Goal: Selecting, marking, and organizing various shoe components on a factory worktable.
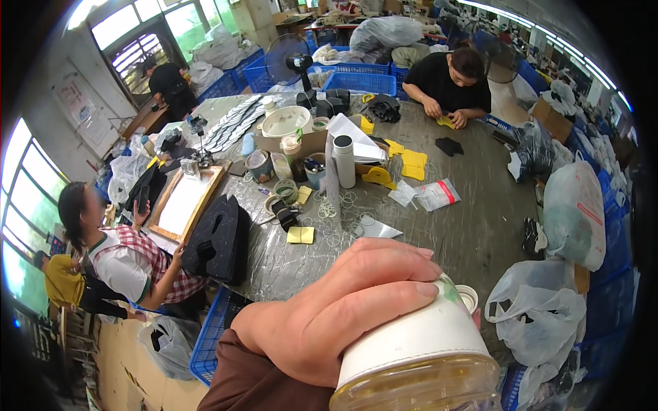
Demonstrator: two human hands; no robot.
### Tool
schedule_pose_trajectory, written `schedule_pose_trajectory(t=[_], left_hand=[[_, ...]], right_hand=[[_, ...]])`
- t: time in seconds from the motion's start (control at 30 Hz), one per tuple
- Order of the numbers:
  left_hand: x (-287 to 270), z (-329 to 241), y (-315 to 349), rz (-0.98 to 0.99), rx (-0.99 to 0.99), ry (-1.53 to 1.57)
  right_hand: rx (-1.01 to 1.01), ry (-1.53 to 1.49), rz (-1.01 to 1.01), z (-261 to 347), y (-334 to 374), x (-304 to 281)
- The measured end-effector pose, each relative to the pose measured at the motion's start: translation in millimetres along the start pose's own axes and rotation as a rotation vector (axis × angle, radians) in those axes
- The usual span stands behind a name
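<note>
My left hand (370,294), in a brown sleeve, comes from the lower left with its fingers wrapped round a white container (418,342). A stitched line runs along the container's edge, and a green patch shows near my fingertips. Clear, yellowish plastic (418,380) shows at its near end and runs out of the picture. Just beyond the container, a small round white rim (467,298) is partly hidden. My thumb is out of sight, and my right hand does not appear.
Before me stands a grey-covered table (473,226) with yellow pieces (413,164), a white thermos (344,162) and a white bucket (286,122). One person (452,82) works at the far side, another (137,260) at the left beside black pieces (218,240). Plastic bags (538,312) line the right.
</note>
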State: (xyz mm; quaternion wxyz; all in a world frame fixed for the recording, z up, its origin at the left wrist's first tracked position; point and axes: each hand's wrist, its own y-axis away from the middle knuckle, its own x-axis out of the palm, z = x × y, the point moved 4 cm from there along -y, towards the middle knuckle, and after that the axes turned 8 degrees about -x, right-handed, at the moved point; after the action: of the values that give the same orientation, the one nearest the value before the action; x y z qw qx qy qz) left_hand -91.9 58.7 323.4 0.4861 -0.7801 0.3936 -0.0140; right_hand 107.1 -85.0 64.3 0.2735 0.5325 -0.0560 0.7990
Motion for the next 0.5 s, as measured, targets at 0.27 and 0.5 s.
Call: schedule_pose_trajectory(t=[0.27,0.5], left_hand=[[0.7,-7.6,-7.9,-0.031,0.060,-0.041],[2.0,-11.9,-8.1,-0.104,0.074,-0.081]], right_hand=[[0.012,-0.034,0.006,1.6,1.3,-5.7],[-0.006,-0.031,0.000,3.4,2.3,-9.0]])
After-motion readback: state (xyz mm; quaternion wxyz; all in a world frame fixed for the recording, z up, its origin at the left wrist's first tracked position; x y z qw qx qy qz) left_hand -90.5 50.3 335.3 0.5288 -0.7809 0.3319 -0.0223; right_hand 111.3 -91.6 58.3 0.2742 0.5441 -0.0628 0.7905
